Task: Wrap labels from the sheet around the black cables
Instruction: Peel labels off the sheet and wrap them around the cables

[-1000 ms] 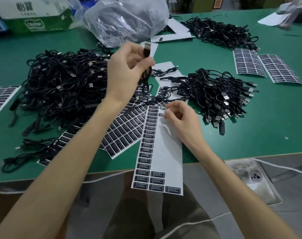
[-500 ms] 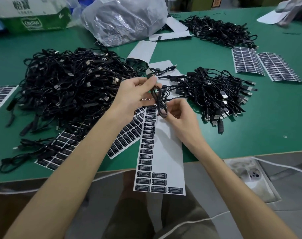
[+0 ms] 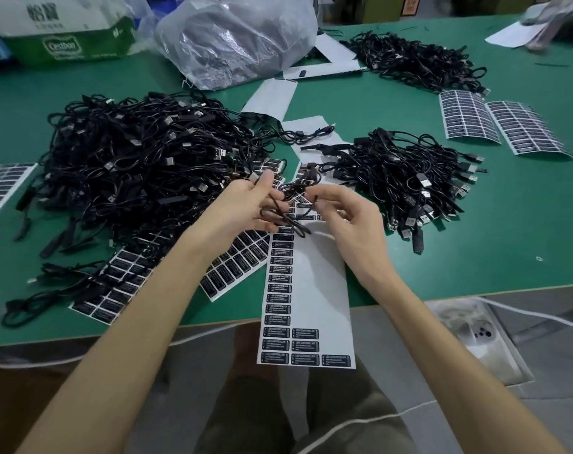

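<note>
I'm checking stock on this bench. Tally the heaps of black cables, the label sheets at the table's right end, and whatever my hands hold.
Heaps of tangled black cables: 3 (left heap, right heap, far heap)
Curled white sheets of black labels, right end: 2
Thin black cable pinched by left hand and right hand: 1
Total: 6

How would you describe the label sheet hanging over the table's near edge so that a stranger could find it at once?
Start at the near edge of the green table. A long white sheet hangs over that edge near its middle. Unlike the sheet beside it, which is fully covered, it is mostly bare, with one column of black labels down its left side.
</note>
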Tool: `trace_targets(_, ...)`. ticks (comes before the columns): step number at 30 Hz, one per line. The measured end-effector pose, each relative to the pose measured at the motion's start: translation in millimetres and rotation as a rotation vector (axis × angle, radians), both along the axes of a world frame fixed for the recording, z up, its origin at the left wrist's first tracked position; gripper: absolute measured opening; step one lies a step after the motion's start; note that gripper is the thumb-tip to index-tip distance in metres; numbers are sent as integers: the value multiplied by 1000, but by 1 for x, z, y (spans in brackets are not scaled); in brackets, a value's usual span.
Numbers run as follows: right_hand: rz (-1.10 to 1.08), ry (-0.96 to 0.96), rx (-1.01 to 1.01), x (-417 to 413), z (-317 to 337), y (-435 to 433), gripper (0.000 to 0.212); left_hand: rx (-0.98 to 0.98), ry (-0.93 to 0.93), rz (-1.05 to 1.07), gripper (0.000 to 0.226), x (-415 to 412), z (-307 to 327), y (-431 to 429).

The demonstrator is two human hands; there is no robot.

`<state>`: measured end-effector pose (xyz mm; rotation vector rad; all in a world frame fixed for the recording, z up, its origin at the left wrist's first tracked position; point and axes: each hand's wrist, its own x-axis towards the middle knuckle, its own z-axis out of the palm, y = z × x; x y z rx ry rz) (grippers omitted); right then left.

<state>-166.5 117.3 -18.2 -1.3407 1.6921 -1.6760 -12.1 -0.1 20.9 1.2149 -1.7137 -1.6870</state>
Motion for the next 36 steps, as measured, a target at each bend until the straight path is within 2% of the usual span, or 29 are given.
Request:
trace_targets(4,39,28,19,1,0,1,30,21,68,70,40,-2,-5,-2)
trace_targets(7,77,17,17,2,1,3,32,-207,-4,181,27,-4,-2,-4)
trace_targets(9,99,22,37,3,0,3,33,-400,-118,220,33,-5,0,-5)
trace_targets(12,162,62,61,4,0,1,32,-549,-266,72,33,-8,7,-2)
trace_targets(15,214,102,75,4,0,0,38,-430,-123,-103,34,-13,10,7)
trace_targets(18,256,127,106,4,0,0,41,-348,51,-116,24,-18,5,12)
trace_targets(22,284,5,37,6,2,1,41,-485,95,-55,17,-21,6,16)
trace_targets(25,177,-117,8,6,1,1,26,-564,90,-34,10,-19,11,16)
trace_targets(27,32,-53,47,5,-2,0,21,-623,27,-29,7,-16,12,14)
trace_targets(31,-125,178,171,3,-5,-6,27,-700,-184,-84,26,-16,5,12)
trace_targets(36,-85,488,362,2,-11,-10,34,-529,-234,-178,27,-19,-10,10)
